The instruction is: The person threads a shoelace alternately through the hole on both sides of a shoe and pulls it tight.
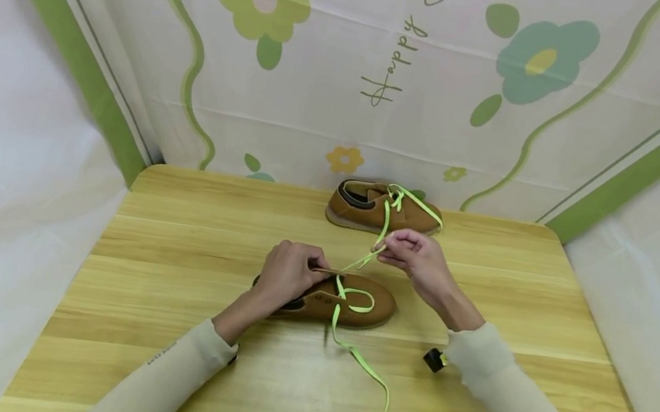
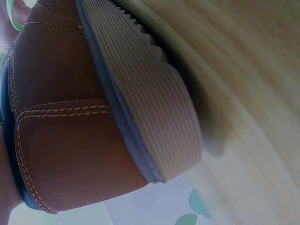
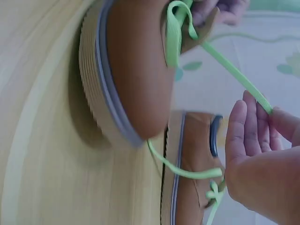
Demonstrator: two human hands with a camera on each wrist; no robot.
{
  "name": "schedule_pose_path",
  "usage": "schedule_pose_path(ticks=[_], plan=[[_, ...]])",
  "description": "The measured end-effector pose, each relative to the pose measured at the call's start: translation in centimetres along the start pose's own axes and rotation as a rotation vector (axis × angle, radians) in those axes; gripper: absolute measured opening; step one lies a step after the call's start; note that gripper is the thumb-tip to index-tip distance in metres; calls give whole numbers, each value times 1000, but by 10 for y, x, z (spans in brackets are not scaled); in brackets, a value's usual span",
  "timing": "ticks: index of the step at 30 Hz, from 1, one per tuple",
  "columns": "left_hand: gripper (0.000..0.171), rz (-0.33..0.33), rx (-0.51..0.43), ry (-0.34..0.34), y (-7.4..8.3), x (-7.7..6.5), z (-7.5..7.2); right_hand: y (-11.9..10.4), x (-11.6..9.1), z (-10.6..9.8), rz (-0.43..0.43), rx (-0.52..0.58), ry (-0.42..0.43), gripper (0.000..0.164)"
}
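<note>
A brown shoe (image 1: 369,301) lies on the table with its toe to the right. My left hand (image 1: 290,273) is over its opening, pinching the raised far eyelet flap (image 1: 328,271) between thumb and fingers. A yellow-green shoelace (image 1: 376,376) runs through the shoe, makes a loop on top and trails over the near side onto the table. Its other end stretches from the flap to my right hand (image 1: 419,262), where thumb and fingertips pinch it in the right wrist view (image 3: 262,105). The left wrist view shows the shoe's heel (image 2: 75,154) and ribbed sole.
A second brown shoe (image 1: 345,212) with yellow-green laces stands at the table's back edge, against the floral curtain (image 1: 324,87). A small black object (image 1: 434,360) is by my right sleeve. White curtains hang on both sides of the wooden table (image 1: 164,243).
</note>
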State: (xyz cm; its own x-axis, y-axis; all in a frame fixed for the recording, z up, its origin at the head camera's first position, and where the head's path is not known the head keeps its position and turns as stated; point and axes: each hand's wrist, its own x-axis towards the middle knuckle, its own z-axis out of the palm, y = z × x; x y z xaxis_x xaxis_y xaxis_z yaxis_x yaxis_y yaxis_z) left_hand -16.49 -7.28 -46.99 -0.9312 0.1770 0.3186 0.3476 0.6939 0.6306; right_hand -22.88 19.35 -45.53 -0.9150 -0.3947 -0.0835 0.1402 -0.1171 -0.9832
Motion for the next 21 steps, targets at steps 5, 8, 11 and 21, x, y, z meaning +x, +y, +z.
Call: schedule_pose_path(ticks=[5, 8, 11, 21], plan=[[13, 7, 9, -1, -1, -1, 0, -5, -8, -24, 5, 101, 58, 13], [13, 10, 7, 0, -1, -1, 0, -5, -12, -41, -1, 162, 91, 9], [13, 9, 5, 2, -1, -1, 0, -5, -17, -56, -10, 234, 128, 9], [13, -8, -6, -15, -2, 0, 1, -7, -36, -95, -12, 323, 232, 9]])
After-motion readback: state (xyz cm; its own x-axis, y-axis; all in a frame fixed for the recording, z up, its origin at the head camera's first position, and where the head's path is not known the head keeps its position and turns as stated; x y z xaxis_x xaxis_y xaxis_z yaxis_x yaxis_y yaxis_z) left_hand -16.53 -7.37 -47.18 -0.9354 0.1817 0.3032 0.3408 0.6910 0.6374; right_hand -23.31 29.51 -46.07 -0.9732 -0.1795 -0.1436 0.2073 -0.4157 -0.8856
